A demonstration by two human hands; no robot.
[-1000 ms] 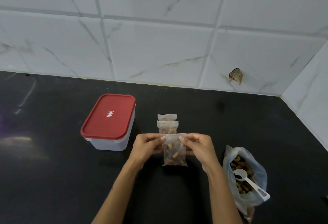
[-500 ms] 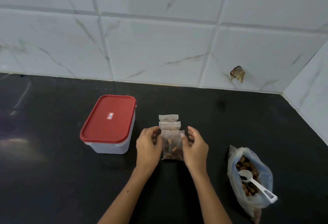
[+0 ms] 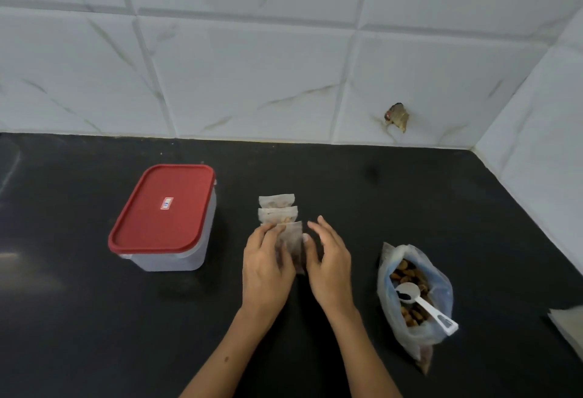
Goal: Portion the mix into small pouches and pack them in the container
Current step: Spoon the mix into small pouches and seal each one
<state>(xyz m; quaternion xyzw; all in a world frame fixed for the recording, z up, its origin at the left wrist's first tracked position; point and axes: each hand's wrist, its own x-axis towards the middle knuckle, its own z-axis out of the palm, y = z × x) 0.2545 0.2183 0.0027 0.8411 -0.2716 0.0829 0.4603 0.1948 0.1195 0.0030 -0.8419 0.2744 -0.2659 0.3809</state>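
Three small clear pouches of mix lie in an overlapping row on the black counter. My left hand (image 3: 266,263) rests on the nearest pouch (image 3: 294,240) with its fingers over the pouch's left half. My right hand (image 3: 329,260) is beside the pouch's right edge, fingers spread, thumb at the edge. Behind lie the second pouch (image 3: 277,214) and the third pouch (image 3: 277,200). The container (image 3: 176,257) stands to the left with its red lid (image 3: 164,208) on. To the right, an open plastic bag of mix (image 3: 441,296) holds a white scoop (image 3: 424,304).
The tiled wall runs along the back and turns forward at the right, with a chipped hole (image 3: 397,117) in one tile. A pale flat sheet (image 3: 568,326) shows at the right edge of the counter.
The pouch held up in both hands has been laid down against the other two. My right hand has spread its fingers and come off it; my left hand stays on it.
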